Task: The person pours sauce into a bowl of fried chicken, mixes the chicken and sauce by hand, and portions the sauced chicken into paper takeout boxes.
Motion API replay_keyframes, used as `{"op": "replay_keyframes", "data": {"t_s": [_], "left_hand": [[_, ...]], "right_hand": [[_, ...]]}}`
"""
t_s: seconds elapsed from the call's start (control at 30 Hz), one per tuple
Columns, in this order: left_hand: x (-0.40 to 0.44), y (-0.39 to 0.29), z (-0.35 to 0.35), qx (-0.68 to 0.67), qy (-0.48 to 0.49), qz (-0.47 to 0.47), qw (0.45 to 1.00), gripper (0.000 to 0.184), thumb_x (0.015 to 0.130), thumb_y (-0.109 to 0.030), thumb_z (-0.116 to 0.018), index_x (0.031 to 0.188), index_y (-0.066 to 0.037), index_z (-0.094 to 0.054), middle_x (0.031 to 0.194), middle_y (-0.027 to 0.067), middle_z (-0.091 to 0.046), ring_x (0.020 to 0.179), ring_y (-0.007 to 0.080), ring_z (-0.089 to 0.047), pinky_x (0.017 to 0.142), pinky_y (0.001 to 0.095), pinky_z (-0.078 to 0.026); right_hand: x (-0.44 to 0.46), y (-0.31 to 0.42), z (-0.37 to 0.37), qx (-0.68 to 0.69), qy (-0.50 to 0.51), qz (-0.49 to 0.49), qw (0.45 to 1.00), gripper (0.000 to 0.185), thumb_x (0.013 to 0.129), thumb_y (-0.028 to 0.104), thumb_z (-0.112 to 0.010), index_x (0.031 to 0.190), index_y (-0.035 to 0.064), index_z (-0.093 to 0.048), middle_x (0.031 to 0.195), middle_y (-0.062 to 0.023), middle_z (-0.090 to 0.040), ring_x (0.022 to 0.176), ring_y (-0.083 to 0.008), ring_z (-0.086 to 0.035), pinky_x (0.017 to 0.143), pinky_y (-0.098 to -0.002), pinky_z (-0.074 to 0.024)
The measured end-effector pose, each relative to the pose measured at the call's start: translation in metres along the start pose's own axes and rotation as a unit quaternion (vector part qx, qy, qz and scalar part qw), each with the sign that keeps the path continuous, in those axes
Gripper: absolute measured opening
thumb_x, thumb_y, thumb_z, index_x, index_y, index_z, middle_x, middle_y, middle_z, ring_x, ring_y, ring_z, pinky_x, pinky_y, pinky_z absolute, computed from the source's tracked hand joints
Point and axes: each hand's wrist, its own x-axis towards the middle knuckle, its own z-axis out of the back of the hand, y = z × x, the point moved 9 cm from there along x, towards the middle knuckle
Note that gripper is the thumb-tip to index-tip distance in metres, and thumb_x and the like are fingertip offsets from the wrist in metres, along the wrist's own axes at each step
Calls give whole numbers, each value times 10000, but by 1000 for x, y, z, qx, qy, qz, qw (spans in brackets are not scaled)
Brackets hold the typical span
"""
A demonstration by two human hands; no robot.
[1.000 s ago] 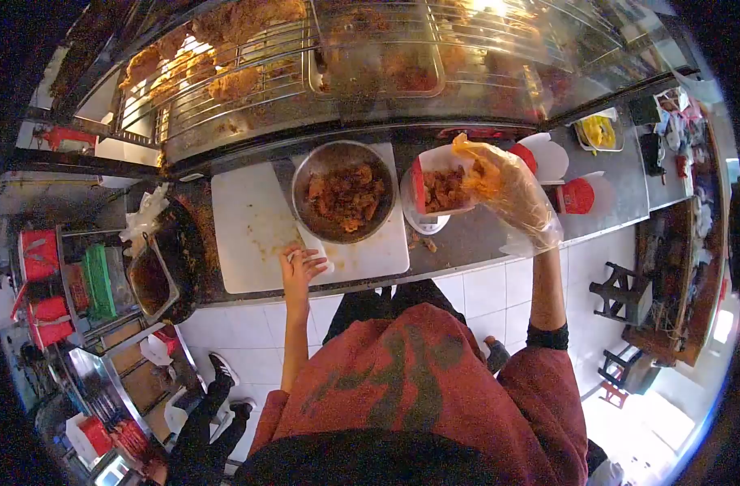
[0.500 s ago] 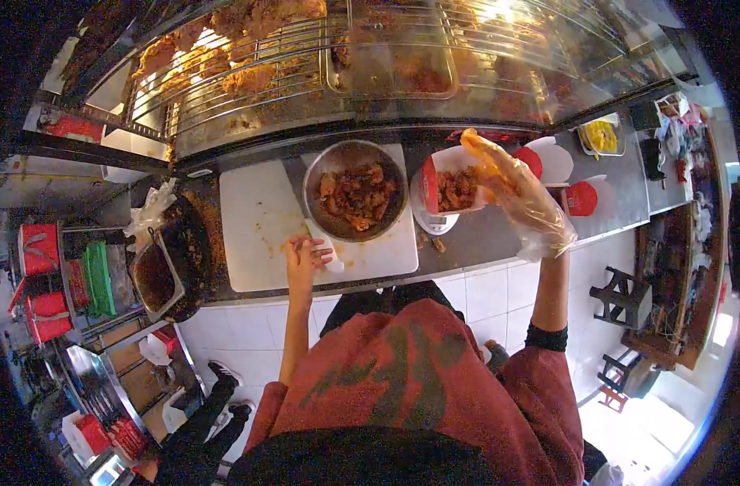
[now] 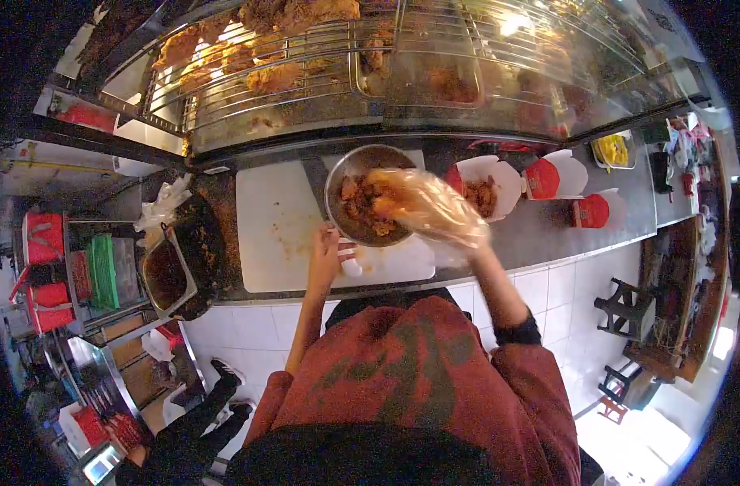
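A metal bowl (image 3: pixel 335 212) of browned, sauced chicken pieces (image 3: pixel 355 198) stands on the white cutting board (image 3: pixel 277 235). My right hand (image 3: pixel 435 212), in a loose clear plastic glove, reaches over the bowl onto the chicken. Motion blurs its fingers, so I cannot tell whether they grip a piece. My left hand (image 3: pixel 327 253) is bare, at the bowl's lower left rim, its fingers curled over a white handle-like piece (image 3: pixel 352 268). Right of the bowl, an open red-and-white takeaway box (image 3: pixel 506 188) holds some chicken pieces, partly behind my glove.
Two more open takeaway boxes (image 3: pixel 542 180) (image 3: pixel 593 212) stand to the right on the grey counter (image 3: pixel 548 231). A glass warming cabinet with fried chicken (image 3: pixel 277 77) runs along the back. At left is a dark sauce container (image 3: pixel 166 275). A person's legs (image 3: pixel 216 405) show lower left.
My gloved right hand has swung left and down from above the takeaway box into the bowl. My left hand stays beside the bowl. The whole view has shifted slightly.
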Motion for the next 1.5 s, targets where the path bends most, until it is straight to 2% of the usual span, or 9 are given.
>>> {"op": "replay_keyframes", "data": {"t_s": [0.23,0.33,0.47,0.6,0.67,0.8,1.17,1.23,1.5], "left_hand": [[4,-6,-3,31,22,-22,999,264,916,-176,-455,1137,-73,-353,1051,103,-459,847,245,-578,696,385,-538],[9,-2,-2,20,41,-20,999,259,915,-162,-459,1128,-61,-352,1023,90,-463,844,244,-576,723,383,-535],[15,9,4,45,57,-3,997,226,922,-147,-442,1107,-58,-349,1017,110,-476,846,265,-592,745,378,-532],[12,8,3,20,42,6,999,232,922,-145,-441,1119,-66,-347,1025,120,-479,855,271,-594,745,382,-532],[9,1,-2,26,33,12,999,242,920,-149,-445,1126,-67,-347,1029,120,-480,855,269,-594,747,383,-531],[6,-3,-5,30,34,20,999,275,915,-169,-463,1143,-65,-352,1041,118,-481,855,263,-593,753,388,-526],[8,2,6,48,-24,-10,998,285,895,-156,-502,1126,-34,-389,1012,131,-528,846,250,-599,701,345,-541],[5,-2,0,30,-24,-13,999,267,899,-148,-490,1120,-36,-390,1016,124,-512,845,237,-595,698,339,-543],[9,-8,-2,65,-6,-50,997,217,904,-106,-465,1093,-34,-387,994,97,-473,857,211,-573,721,354,-549]], "right_hand": [[61,-75,-151,-235,19,-25,971,360,755,265,-573,1086,128,-553,1036,-149,-537,908,-353,-546,766,-433,-460],[46,-59,-133,-316,-215,38,923,218,775,154,-486,968,201,-576,930,-90,-537,867,-260,-561,624,-390,-481],[54,-74,-146,-260,-62,-9,964,271,760,149,-518,1029,137,-547,1036,-128,-547,966,-317,-535,733,-471,-458],[39,-56,-102,-309,-144,1,940,330,745,197,-561,1055,93,-522,1076,-157,-540,940,-348,-545,754,-485,-442],[35,-65,-71,-38,-46,-130,990,533,775,271,-526,1249,62,-398,1200,-166,-487,1082,-352,-469,912,-468,-370],[26,-77,-69,-28,-103,-54,993,569,751,292,-563,1245,56,-410,1144,-199,-515,1056,-376,-481,899,-473,-374],[27,-126,-62,305,-97,-208,924,314,769,296,-585,904,13,-595,844,-197,-624,802,-372,-591,715,-432,-471],[33,-95,-33,91,-148,-34,984,283,755,255,-598,891,7,-598,810,-196,-626,775,-362,-599,702,-417,-479],[51,-87,-132,-286,-44,-7,957,236,749,207,-543,962,121,-600,1037,-144,-573,1019,-326,-513,846,-438,-421]]}}
